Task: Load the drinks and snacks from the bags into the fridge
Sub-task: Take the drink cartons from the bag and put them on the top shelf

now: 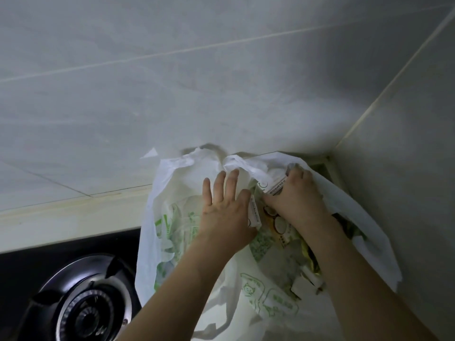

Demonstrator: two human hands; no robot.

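A white plastic bag (172, 242) with green print stands on the counter against the tiled wall, its mouth spread wide. Both my hands reach into it. My left hand (225, 212) lies with straight fingers against the bag's inner left side, its thumb side touching a white carton (254, 212). My right hand (295, 193) curls its fingers round another white printed carton (274, 187) near the bag's top. Below them lies a pack with coconut pictures (278, 223), and gold-coloured wrappers (311, 259) show deeper in the bag. The fridge is out of view.
A black gas hob with a round burner (83, 306) sits at the lower left, right beside the bag. The cream counter edge (73, 212) runs along the grey tiled wall (172, 82). A side wall (406, 168) closes in the corner on the right.
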